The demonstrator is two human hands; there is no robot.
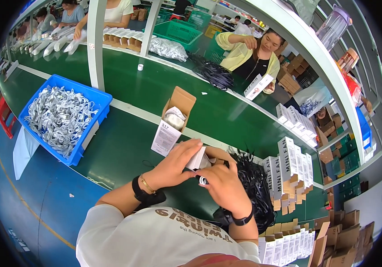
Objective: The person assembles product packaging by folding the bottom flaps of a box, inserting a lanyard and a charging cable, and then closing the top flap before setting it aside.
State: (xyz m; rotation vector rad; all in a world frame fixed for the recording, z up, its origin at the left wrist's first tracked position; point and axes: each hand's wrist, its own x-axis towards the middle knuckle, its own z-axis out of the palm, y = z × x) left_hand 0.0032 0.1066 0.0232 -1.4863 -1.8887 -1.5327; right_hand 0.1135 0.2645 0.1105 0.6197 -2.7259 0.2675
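Note:
My left hand (173, 165) is closed on a small white carton (196, 160) in front of me, its fingers laid along the side. The carton's top is open, with a brown cardboard inside showing. My right hand (224, 182) bends over the same carton, pinching a small white coiled cable (203, 180) with something dark beside it. Its fingertips reach the carton's far side, and they partly hide the contents. Just beyond my left hand stands another open carton (166, 136), white with a raised brown flap, holding a white wrapped item (174, 118).
At left a blue bin (104, 101) holds many coiled white cables. Black straps (255, 187) heap beside my right hand. White cartons (289, 167) stack at right, with more (284, 247) below. A white post (96, 49) and a co-worker (257, 55) are across the green bench (130, 91).

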